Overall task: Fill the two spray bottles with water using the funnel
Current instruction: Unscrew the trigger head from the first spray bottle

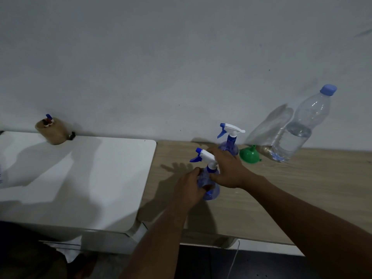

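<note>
Two blue spray bottles with white-and-blue trigger heads stand on the wooden table (281, 194). My left hand (189, 188) wraps the body of the near spray bottle (211, 193). My right hand (227, 168) grips that bottle's trigger head at the neck. The far spray bottle (229, 140) stands upright by the wall, just behind my right hand. A green funnel (248, 154) rests mouth down, spout up, to its right. A clear water bottle (298, 129) with a blue cap, about half full, stands right of the funnel.
A white table (80, 178) adjoins the wooden one on the left. A tan cup (53, 130) holding small items sits at its back edge by the wall. A white cable (234, 260) hangs below the wooden table's front edge.
</note>
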Available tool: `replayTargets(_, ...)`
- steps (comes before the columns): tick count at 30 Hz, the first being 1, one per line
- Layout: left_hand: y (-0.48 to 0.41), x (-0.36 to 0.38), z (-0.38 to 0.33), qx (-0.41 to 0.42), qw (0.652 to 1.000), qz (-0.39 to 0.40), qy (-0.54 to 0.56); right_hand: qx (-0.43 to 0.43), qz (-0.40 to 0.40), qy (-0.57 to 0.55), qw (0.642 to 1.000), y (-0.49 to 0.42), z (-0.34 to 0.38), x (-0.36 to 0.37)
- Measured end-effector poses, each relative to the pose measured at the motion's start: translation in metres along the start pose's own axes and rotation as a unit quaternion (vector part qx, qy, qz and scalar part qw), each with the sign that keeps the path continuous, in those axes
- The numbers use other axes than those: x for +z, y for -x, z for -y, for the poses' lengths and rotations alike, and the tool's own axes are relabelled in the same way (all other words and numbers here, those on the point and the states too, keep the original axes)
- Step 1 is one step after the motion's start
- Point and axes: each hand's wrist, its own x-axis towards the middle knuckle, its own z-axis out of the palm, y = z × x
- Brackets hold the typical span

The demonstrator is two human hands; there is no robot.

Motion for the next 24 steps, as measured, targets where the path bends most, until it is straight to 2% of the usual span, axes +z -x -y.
replayTargets(4,0.000,0.002,0.003,-0.007,1.000,0.010,0.024,0.014,-0.025,0.042,0.999,-0.002,0.007,0.003)
replayTargets(8,-0.001,0.002,0.004,-0.016,0.998,0.024,0.046,0.010,0.034,-0.021,0.999,-0.004,0.007,-0.002)
replayTargets(12,-0.001,0.003,0.005,-0.007,1.000,0.008,0.011,0.010,-0.010,0.076,0.997,-0.002,0.005,-0.004)
replayTargets(17,-0.002,0.003,0.005,-0.021,0.998,0.044,0.034,0.002,0.033,0.009,0.999,-0.002,0.006,-0.006)
replayTargets(21,-0.004,0.010,0.008,-0.033,0.998,0.039,0.041,0.014,-0.009,0.060,0.998,-0.001,0.005,-0.005)
replayTargets(24,-0.005,0.011,0.009,-0.030,0.998,0.043,0.032,0.005,-0.002,0.019,1.000,0.001,0.008,-0.006)
